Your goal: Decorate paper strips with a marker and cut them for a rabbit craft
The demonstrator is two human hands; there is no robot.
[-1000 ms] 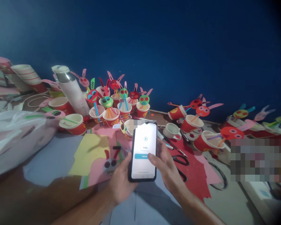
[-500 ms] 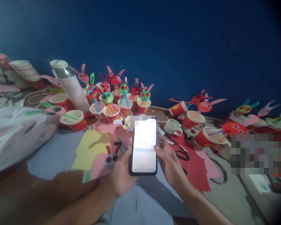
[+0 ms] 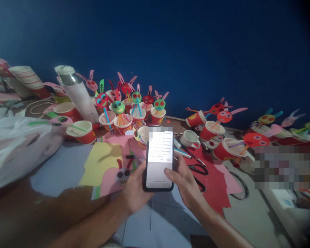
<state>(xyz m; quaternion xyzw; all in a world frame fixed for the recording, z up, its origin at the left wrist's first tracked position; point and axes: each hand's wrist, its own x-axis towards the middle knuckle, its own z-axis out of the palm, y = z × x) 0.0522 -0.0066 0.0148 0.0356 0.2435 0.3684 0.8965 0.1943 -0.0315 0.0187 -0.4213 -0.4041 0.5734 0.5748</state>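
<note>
A smartphone (image 3: 159,172) with a lit screen is held upright in front of me, above the papers. My left hand (image 3: 137,187) grips its left edge, the thumb along the side. My right hand (image 3: 184,179) supports the right edge, with its thumb over the lower part of the screen. The screen shows lines of text above a grey area; its upper left is blurred out. Left of the phone lies a cut-paper face (image 3: 123,174) with dark round eyes and red and black strips. Black-handled scissors (image 3: 198,169) rest on red paper (image 3: 214,186) to the right.
Several red paper cups (image 3: 84,132) with paper creatures on straws line the blue wall. A white flask (image 3: 79,94) and a plastic bag (image 3: 23,148) stand at left. A white mug (image 3: 189,139), pens and yellow paper (image 3: 100,160) lie around the phone.
My right thumb has moved from the phone's right edge onto the lower screen. The display has changed: lines of text now fill its top and a grey area its lower part.
</note>
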